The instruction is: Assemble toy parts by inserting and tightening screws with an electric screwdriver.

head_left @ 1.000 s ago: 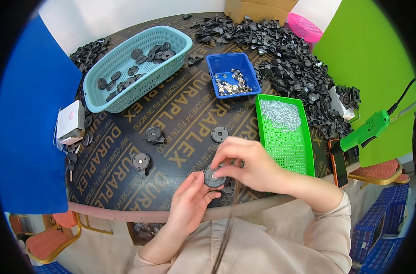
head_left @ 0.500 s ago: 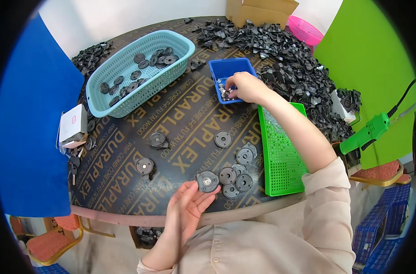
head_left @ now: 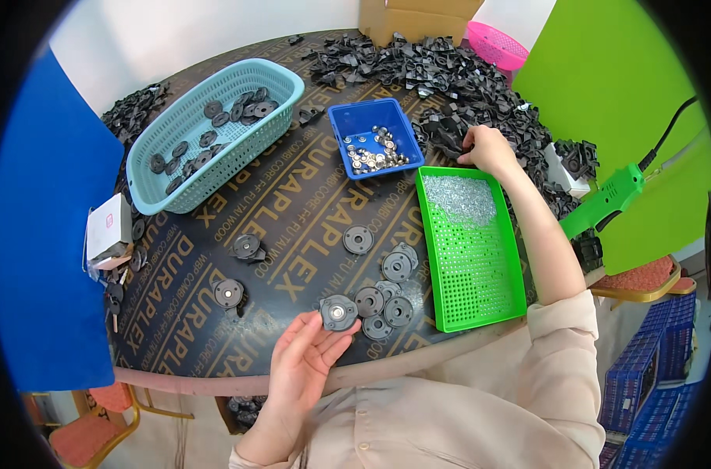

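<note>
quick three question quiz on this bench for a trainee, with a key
1. What does the left grip hold?
2. True or false: the right grip is inside the blue bin.
3. The small silvery pieces lie at which end of the green tray: (a) far, (b) near?

Key:
1. A round dark part with a shiny centre.
2. False; the right grip is by the dark pile.
3. a
</note>
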